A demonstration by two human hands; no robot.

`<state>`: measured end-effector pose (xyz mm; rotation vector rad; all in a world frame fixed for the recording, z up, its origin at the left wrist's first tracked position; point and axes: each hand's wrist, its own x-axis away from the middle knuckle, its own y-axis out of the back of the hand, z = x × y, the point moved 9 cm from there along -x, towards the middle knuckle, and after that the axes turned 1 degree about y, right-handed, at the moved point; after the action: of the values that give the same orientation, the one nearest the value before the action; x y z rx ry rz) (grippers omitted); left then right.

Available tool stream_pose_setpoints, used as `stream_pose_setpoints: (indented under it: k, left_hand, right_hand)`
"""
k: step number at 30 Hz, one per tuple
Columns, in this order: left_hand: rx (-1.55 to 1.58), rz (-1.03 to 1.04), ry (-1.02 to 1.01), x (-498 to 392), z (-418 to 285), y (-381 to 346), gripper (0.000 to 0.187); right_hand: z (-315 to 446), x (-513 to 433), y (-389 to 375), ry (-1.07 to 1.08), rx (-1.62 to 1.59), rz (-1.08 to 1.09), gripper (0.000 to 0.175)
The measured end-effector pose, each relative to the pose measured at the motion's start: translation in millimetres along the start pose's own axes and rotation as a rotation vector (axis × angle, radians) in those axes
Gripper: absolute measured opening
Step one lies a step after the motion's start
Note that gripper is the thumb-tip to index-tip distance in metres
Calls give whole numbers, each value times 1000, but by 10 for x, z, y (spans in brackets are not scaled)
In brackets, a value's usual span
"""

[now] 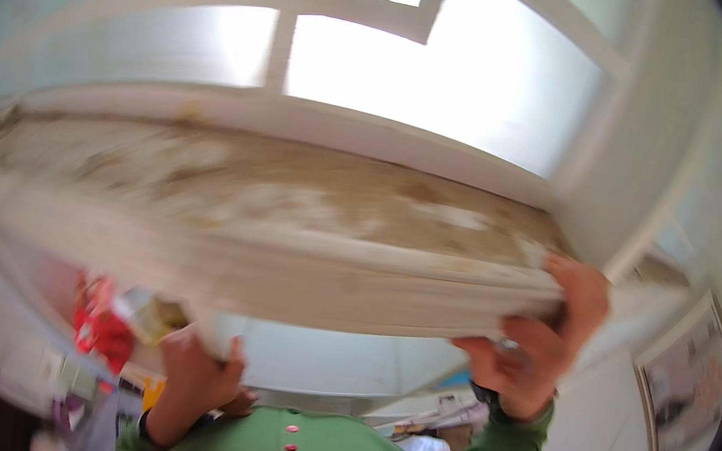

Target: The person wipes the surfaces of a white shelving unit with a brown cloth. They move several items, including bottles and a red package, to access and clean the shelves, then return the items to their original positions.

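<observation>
A worn, stained window ledge (326,282) spans the view, blurred, with a pale front face. At its right end my right hand (544,339) grips the front edge, one digit on top and other fingers lower down. A small shiny thing, perhaps a ring, shows among those fingers. Below the ledge, left of the middle, is my left hand (198,368), its thumb or a finger raised. A blurred whitish strip (207,325) meets this hand from above; whether the hand holds it cannot be told.
Frosted window panes (434,84) in a pale frame rise behind the ledge. A red patterned bag or cloth (102,321) and assorted items lie at lower left. A framed picture (686,381) is on the right, by white tiles. Papers and a white plastic bag (430,450) are at lower right.
</observation>
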<state>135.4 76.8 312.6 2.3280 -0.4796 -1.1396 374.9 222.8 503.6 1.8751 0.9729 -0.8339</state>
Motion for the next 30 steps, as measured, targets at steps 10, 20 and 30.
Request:
stream_pose_setpoints:
  k: [10,20,30]
  left_hand:
    - [29,51,26,-43,-221,99,85]
    - [55,40,44,-4,-222,117,83]
    - [55,37,28,0,-182,69,85]
  right_hand:
    - [-52,101,8,45,50,-99,36]
    - [89,-46,128,162,84,-261,43]
    - [56,6,98,152,94,-263,43]
